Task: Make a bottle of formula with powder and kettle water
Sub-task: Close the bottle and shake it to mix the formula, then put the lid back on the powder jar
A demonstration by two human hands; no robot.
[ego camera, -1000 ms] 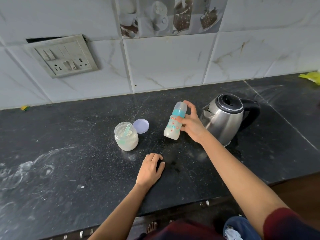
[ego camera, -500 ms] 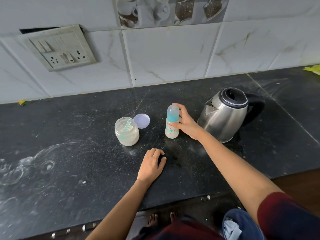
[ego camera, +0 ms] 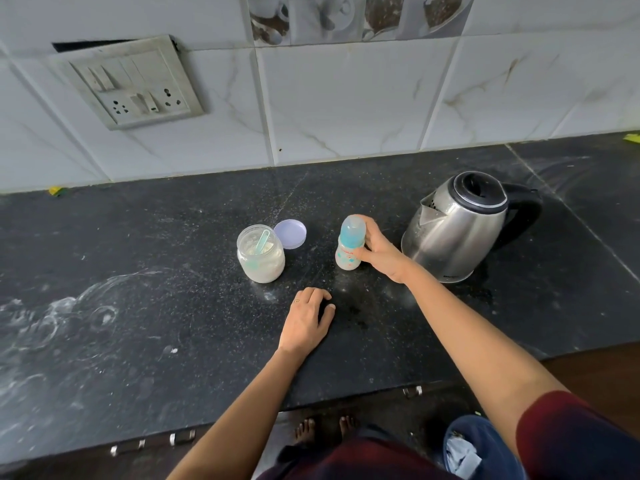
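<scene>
Your worktop point(ego camera: 138, 341) is dark speckled stone, smeared with pale swirls at the left and dusted with white specks near the middle, and it runs back to a wall of white marbled tiles point(ego camera: 346, 105) with a strip of picture tiles along the top. A switch and socket plate point(ego camera: 128, 81) sits crooked on the wall at upper left. The steel kettle point(ego camera: 457, 230) stands at the right of the worktop, lid closed, black handle pointing away to the right and spout facing left. Your right hand point(ego camera: 377, 251) reaches forward between kettle and jar, arm stretched out, and its grip is wrapped around the side of the baby bottle point(ego camera: 349, 245), thumb low on the body and fingers up by the blue cap. The bottle stands upright on the worktop, just left of the kettle, with pale contents in its lower part. Your left hand point(ego camera: 306, 322) rests palm down on the worktop nearer to you, fingers loosely curled, its grip holding nothing. Left of the bottle sits the open powder jar point(ego camera: 260, 254) with a light scoop point(ego camera: 260, 241) leaning inside, and its lilac lid point(ego camera: 290, 234) lies just behind it.
</scene>
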